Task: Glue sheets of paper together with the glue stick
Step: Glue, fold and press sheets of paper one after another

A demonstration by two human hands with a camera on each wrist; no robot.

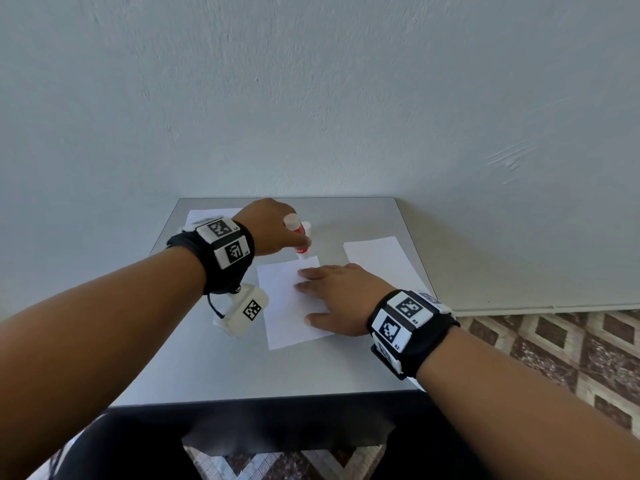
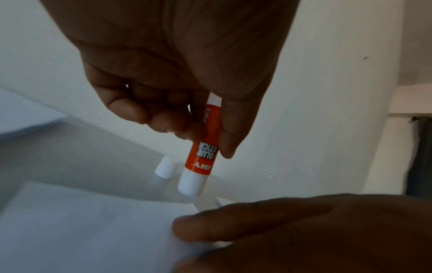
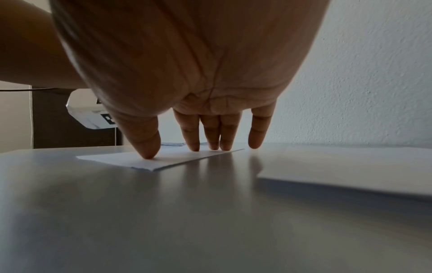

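Your right hand (image 1: 332, 289) lies spread flat on the centre sheet (image 1: 284, 306) to pin it to the desk (image 1: 194, 368), while your left hand (image 1: 273, 225) pinches the glue stick (image 1: 302, 241) tip-down at the sheet's 12 o'clock edge, ready to spread.

The red-orange glue stick (image 2: 202, 153) with white ends carries white lettering, upside down in the left wrist view: "GLUE STICK", with "DIY" below it toward 6 o'clock. More small print higher on the barrel is too blurred to read. The black-and-white square wristband markers (image 1: 398, 323) show patterns only.
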